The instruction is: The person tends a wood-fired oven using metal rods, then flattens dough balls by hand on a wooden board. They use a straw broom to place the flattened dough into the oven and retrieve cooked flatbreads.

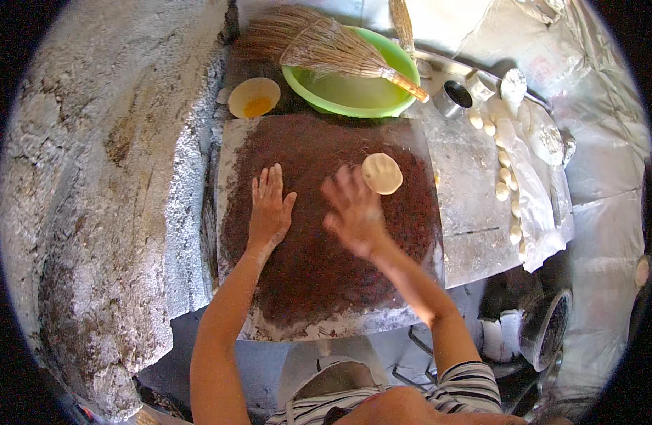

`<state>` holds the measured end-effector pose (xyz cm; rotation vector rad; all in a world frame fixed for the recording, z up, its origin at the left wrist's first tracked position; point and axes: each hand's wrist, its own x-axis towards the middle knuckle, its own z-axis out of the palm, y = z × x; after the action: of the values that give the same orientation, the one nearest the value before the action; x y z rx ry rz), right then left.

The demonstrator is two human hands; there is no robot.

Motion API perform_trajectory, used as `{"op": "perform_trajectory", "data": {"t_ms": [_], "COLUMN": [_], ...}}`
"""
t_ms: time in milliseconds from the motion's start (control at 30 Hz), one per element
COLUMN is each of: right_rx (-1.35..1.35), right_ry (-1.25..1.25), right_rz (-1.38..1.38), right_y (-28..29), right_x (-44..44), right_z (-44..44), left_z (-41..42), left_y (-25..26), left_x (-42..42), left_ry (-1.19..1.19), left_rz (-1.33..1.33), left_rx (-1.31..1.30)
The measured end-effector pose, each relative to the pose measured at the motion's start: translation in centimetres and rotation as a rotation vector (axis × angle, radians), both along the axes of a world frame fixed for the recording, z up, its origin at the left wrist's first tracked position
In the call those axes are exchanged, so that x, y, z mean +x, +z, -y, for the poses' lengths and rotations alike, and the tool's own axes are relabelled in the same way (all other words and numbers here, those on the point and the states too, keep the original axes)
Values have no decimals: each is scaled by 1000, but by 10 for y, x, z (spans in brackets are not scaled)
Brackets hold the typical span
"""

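A flat round of pale dough (382,174) with finger dents lies on a dark reddish-brown work surface (326,281) with pale, worn borders. My right hand (356,210), blurred and with fingers spread, is just left of the dough round. It holds nothing; whether its fingertips touch the surface is hard to tell. On the left part of the same surface rests my left hand (273,204), palm down and holding nothing, its thumb apart from the fingers.
A straw broom (336,48) lies across a green basin (352,109) at the back, beside a bowl (254,97) with yellow contents. On the right, several dough balls (502,191) line a plastic sheet (536,212) near a metal cup (453,99). A rough wall (113,186) borders the left.
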<state>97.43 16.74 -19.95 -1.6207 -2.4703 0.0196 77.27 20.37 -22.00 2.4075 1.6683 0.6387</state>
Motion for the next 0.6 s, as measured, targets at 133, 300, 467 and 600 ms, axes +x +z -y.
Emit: {"op": "perform_trajectory", "data": {"t_ms": [133, 300, 467, 600], "right_rx": [-169, 25, 49, 15], "right_ry": [-110, -251, -291, -389], "right_rz": [-53, -132, -43, -289], "right_y": [1, -16, -21, -13], "right_x": [15, 25, 29, 18], "right_z": [17, -16, -20, -44], "left_z": [-1, 1, 0, -1], "left_y": [2, 1, -2, -1], "left_x": [-1, -1, -3, -3], "left_ry": [6, 45, -3, 13], "left_rz": [48, 36, -41, 0], "left_rx": [50, -48, 10, -4]}}
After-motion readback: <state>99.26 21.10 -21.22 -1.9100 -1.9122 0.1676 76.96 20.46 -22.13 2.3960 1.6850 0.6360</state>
